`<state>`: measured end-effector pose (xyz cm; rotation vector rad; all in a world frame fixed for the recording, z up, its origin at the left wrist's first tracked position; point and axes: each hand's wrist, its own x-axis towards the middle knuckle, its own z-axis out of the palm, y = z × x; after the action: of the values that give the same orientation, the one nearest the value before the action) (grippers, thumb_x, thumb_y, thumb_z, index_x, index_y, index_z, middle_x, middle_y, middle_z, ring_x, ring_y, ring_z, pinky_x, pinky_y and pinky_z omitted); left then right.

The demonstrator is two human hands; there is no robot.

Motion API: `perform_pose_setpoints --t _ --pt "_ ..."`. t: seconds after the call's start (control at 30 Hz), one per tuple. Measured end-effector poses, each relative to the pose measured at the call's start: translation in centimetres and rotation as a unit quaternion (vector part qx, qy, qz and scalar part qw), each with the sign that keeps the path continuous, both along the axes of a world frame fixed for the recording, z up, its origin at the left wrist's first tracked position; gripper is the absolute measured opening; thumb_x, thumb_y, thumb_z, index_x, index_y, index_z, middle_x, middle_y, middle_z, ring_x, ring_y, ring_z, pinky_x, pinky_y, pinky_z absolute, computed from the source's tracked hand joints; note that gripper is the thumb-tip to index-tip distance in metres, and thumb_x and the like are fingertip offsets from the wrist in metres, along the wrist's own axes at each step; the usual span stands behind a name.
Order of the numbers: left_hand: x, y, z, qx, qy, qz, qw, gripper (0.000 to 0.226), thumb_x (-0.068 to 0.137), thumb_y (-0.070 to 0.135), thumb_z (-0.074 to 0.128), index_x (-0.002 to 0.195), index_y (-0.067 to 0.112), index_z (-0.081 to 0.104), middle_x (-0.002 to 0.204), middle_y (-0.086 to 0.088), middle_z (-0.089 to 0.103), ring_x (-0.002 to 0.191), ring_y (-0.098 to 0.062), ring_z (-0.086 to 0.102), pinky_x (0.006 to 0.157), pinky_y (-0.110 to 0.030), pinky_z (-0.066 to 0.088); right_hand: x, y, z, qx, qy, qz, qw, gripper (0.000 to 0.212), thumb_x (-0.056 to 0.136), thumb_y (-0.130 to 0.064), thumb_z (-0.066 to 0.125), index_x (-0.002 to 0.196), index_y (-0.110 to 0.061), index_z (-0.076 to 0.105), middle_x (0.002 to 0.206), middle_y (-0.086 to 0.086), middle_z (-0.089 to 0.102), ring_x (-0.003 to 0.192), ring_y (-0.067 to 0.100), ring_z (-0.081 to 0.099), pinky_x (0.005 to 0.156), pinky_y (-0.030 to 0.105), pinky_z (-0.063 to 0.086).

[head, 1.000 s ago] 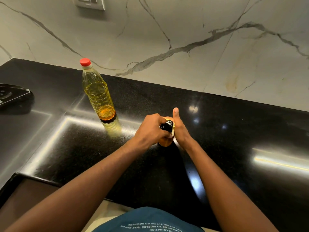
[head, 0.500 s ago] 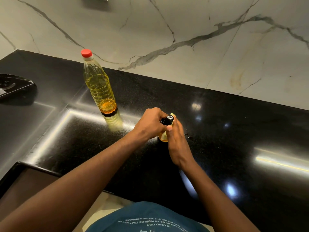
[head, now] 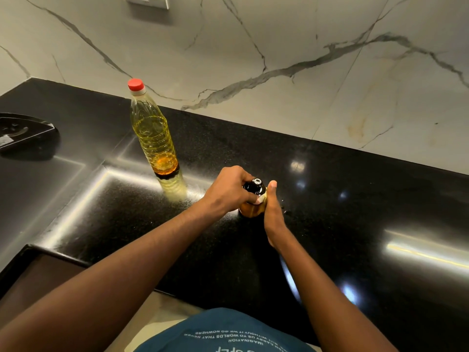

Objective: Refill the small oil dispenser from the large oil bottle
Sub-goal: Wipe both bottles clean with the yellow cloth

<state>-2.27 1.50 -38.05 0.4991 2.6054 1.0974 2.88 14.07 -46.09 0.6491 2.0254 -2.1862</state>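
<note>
Since the earlier frame the right hand (head: pixel 272 212) has been shifted slightly, its thumb now raised beside the dispenser's black top, while the left hand (head: pixel 228 190) has been kept clenched over the same spot. The polished black stone counter (head: pixel 355 199) is seen filling the middle of the scene, backed by a white marble wall with grey veins (head: pixel 279 47). The tall clear plastic bottle of yellow oil (head: pixel 153 133) is left standing upright at the far left, well apart from both hands, and its red screw cap (head: pixel 135 84) is not yet removed. Nearer and to the right, the small amber oil dispenser with a black cap (head: pixel 251 208) is held upright on the counter: its neck is grasped by the left hand and its side is braced by the right. Opening of the dispenser is judged to be under way; uncapping the large bottle and all pouring are left.
</note>
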Motion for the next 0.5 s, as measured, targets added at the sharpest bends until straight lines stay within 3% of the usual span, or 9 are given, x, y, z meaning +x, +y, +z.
perform_pose_setpoints --t 0.13,0.23,0.3,0.4,0.5 --pt "-0.1 0.1 -0.3 -0.004 0.008 0.001 1.0 0.018 0.073 0.02 0.088 0.089 0.016 0.084 0.083 -0.004 0.077 0.081 -0.019 0.073 0.073 -0.04 0.06 2.9 -1.6 -1.0 0.052 0.064 -0.013 0.997 0.091 0.088 -0.092 0.027 0.145 -0.028 0.058 0.138 -0.003 0.068 0.131 0.012 0.061 0.12 0.047 0.041" --pt "-0.2 0.1 -0.4 -0.007 0.011 -0.001 1.0 0.017 0.074 0.018 0.088 0.091 0.016 0.083 0.084 -0.003 0.077 0.082 -0.019 0.073 0.075 -0.044 0.06 3.9 -1.9 -1.1 0.049 0.061 -0.014 0.997 0.093 0.088 -0.092 0.024 0.149 -0.029 0.054 0.142 -0.006 0.065 0.135 0.008 0.057 0.122 0.044 0.037" --pt "-0.3 0.1 -0.3 -0.009 0.009 -0.002 1.0 0.017 0.075 0.018 0.088 0.091 0.015 0.083 0.084 -0.003 0.077 0.082 -0.017 0.073 0.075 -0.041 0.06 3.0 -1.2 -0.8 0.052 0.033 -0.019 0.998 0.1 0.081 -0.099 0.021 0.137 -0.03 0.067 0.13 -0.003 0.073 0.126 0.012 0.065 0.118 0.048 0.043" --pt "-0.3 0.1 -0.3 -0.001 -0.004 0.003 1.0 0.021 0.071 0.021 0.092 0.09 0.016 0.083 0.079 0.0 0.076 0.076 -0.013 0.072 0.065 -0.029 0.054 0.6 0.3 0.3 0.066 0.0 -0.002 0.998 0.093 0.078 -0.099 0.014 0.1 -0.039 0.081 0.104 -0.001 0.081 0.11 0.019 0.073 0.11 0.051 0.049" --pt "-0.2 0.2 -0.4 0.007 -0.009 0.004 1.0 0.022 0.069 0.022 0.093 0.088 0.017 0.083 0.076 0.003 0.075 0.074 -0.012 0.071 0.064 -0.025 0.05 -1.2 1.1 1.4 0.057 -0.014 0.034 0.998 0.083 0.087 -0.091 0.015 0.09 -0.042 0.083 0.1 -0.002 0.082 0.111 0.018 0.072 0.113 0.05 0.048"
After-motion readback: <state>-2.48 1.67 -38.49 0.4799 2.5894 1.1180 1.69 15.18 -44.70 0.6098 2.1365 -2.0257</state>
